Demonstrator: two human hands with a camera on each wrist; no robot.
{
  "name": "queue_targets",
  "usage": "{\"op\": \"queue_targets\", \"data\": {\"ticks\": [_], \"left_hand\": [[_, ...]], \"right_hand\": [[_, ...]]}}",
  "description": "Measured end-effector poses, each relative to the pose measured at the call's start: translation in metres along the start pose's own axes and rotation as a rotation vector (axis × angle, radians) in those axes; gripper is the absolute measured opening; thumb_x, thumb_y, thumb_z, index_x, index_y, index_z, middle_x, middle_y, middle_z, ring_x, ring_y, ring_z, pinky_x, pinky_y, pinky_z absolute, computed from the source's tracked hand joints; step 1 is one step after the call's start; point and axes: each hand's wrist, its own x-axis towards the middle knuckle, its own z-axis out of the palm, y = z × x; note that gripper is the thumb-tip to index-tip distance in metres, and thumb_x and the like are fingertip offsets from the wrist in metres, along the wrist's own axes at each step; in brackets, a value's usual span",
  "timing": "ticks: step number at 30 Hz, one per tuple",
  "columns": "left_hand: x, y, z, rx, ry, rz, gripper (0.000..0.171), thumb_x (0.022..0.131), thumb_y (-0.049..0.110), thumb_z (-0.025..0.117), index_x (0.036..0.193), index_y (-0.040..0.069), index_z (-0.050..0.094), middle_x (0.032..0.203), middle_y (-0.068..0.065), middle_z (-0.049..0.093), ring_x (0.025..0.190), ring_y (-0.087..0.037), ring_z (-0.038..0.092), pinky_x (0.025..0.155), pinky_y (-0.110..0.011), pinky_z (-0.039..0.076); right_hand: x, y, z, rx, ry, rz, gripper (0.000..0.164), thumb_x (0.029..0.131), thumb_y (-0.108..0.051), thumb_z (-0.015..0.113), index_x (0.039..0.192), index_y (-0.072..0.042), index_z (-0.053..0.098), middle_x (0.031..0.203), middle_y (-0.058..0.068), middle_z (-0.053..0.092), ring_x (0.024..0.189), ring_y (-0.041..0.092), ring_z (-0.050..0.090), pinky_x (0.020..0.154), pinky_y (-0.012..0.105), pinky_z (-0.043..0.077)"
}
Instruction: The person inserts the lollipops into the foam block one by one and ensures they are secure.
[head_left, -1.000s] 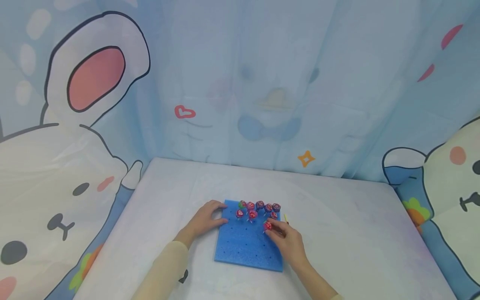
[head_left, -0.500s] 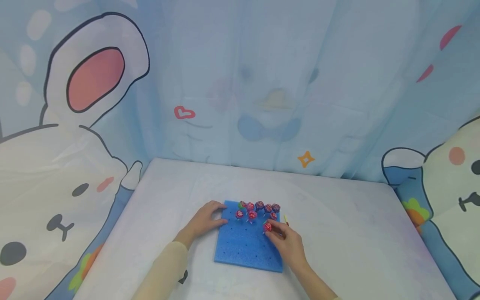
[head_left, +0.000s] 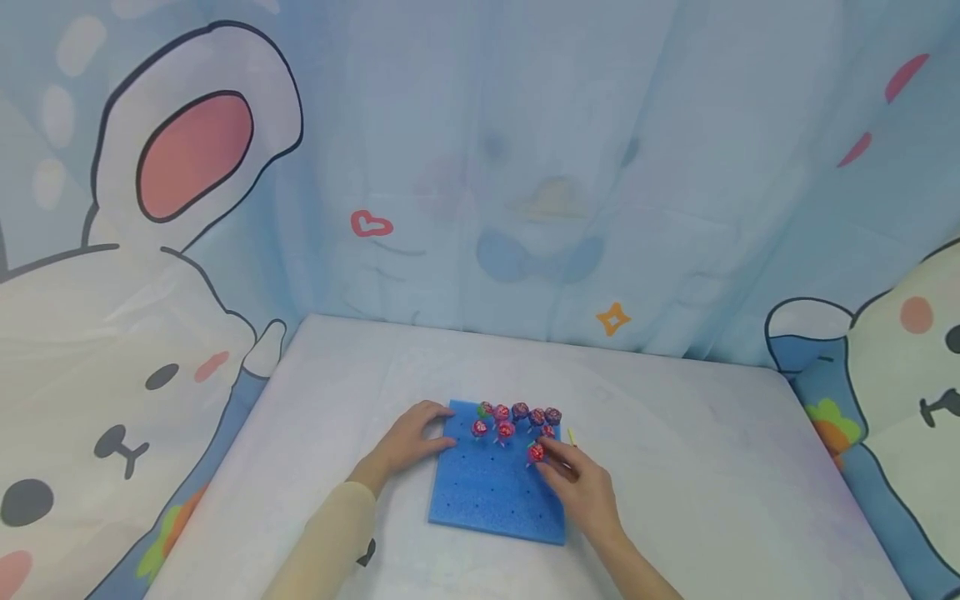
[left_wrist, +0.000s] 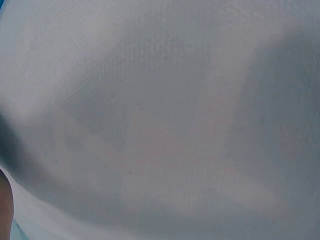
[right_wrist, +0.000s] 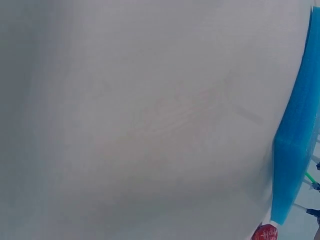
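Several wrapped lollipops, such as a dark one [head_left: 521, 411] and a pink one [head_left: 505, 429], stand on their sticks in a blue foam board [head_left: 480, 496] dotted with small holes. My left hand [head_left: 410, 435] rests at the board's left edge, thumb and fingers spread against it. On the other side, my right hand [head_left: 587, 490] has its thumb and fingertips at the right side of a red lollipop [head_left: 536, 452] standing apart from the others. That lollipop shows almost whole, the fingers no longer wrapped over it. The left wrist view shows mostly white cloth.
A yellow stick [head_left: 572, 437] with something reddish at its end lies right of the board. In the right wrist view, a red lollipop head [right_wrist: 265, 232] shows near the foam's edge [right_wrist: 292, 150]. White cloth [head_left: 712, 467] covers the table; a printed curtain [head_left: 480, 167] hangs behind.
My right hand has shifted slightly right, its fingertips sliding off the red lollipop, which stays in place on the board. The left hand has not moved.
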Motion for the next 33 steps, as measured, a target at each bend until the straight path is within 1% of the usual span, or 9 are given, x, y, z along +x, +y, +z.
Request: {"op": "queue_targets", "data": {"ticks": [4, 9, 13, 17, 22, 27, 33], "left_hand": [[0.0, 0.001, 0.0, 0.004, -0.001, 0.001, 0.051, 0.09, 0.039, 0.07, 0.133, 0.016, 0.057, 0.135, -0.004, 0.055, 0.132, -0.024, 0.046, 0.112, -0.043, 0.036], [0.0, 0.001, -0.001, 0.009, -0.002, 0.003, 0.051, 0.09, 0.039, 0.07, 0.133, 0.015, 0.058, 0.134, -0.004, 0.056, 0.132, -0.024, 0.046, 0.113, -0.042, 0.035], [0.0, 0.001, 0.0, 0.01, 0.001, 0.003, 0.05, 0.09, 0.039, 0.07, 0.133, 0.016, 0.058, 0.134, -0.004, 0.056, 0.132, -0.024, 0.046, 0.112, -0.042, 0.036], [0.001, 0.001, 0.0, 0.011, 0.004, 0.001, 0.05, 0.09, 0.038, 0.07, 0.133, 0.016, 0.058, 0.135, -0.004, 0.056, 0.132, -0.024, 0.046, 0.113, -0.042, 0.036], [0.001, 0.001, 0.0, 0.01, 0.006, 0.001, 0.05, 0.09, 0.038, 0.071, 0.133, 0.017, 0.058, 0.134, -0.004, 0.056, 0.132, -0.023, 0.046, 0.112, -0.042, 0.036], [0.0, 0.001, 0.0, 0.004, 0.002, -0.003, 0.05, 0.09, 0.038, 0.07, 0.133, 0.017, 0.058, 0.135, -0.004, 0.055, 0.132, -0.024, 0.046, 0.112, -0.044, 0.036], [0.0, 0.001, 0.0, 0.005, -0.001, -0.008, 0.05, 0.09, 0.039, 0.07, 0.134, 0.017, 0.057, 0.135, -0.004, 0.055, 0.132, -0.024, 0.045, 0.112, -0.043, 0.036]], "right_hand": [[-0.002, 0.001, -0.005, -0.031, 0.031, 0.0, 0.035, 0.088, -0.007, 0.072, 0.123, -0.009, 0.066, 0.125, 0.008, 0.065, 0.112, 0.024, 0.064, 0.088, 0.022, 0.054], [-0.003, 0.005, -0.011, -0.084, 0.072, 0.035, 0.032, 0.091, -0.01, 0.07, 0.122, -0.011, 0.066, 0.121, 0.006, 0.067, 0.112, 0.02, 0.064, 0.089, 0.021, 0.053], [-0.005, 0.009, -0.016, -0.113, 0.09, 0.068, 0.033, 0.093, -0.012, 0.068, 0.126, -0.011, 0.063, 0.124, 0.007, 0.066, 0.114, 0.02, 0.063, 0.091, 0.022, 0.053], [-0.005, 0.013, -0.021, -0.13, 0.12, 0.062, 0.035, 0.093, -0.011, 0.067, 0.128, -0.008, 0.062, 0.126, 0.011, 0.064, 0.115, 0.024, 0.062, 0.092, 0.026, 0.052], [-0.004, 0.016, -0.023, -0.161, 0.145, 0.074, 0.037, 0.093, -0.011, 0.068, 0.129, -0.008, 0.061, 0.128, 0.01, 0.063, 0.117, 0.023, 0.061, 0.092, 0.029, 0.052], [-0.003, 0.017, -0.026, -0.153, 0.146, 0.09, 0.038, 0.093, -0.013, 0.068, 0.13, -0.007, 0.06, 0.13, 0.012, 0.062, 0.117, 0.025, 0.061, 0.091, 0.027, 0.052], [-0.001, 0.021, -0.03, -0.15, 0.164, 0.078, 0.039, 0.092, -0.012, 0.069, 0.129, -0.004, 0.06, 0.129, 0.016, 0.062, 0.117, 0.03, 0.061, 0.089, 0.028, 0.053]]}}
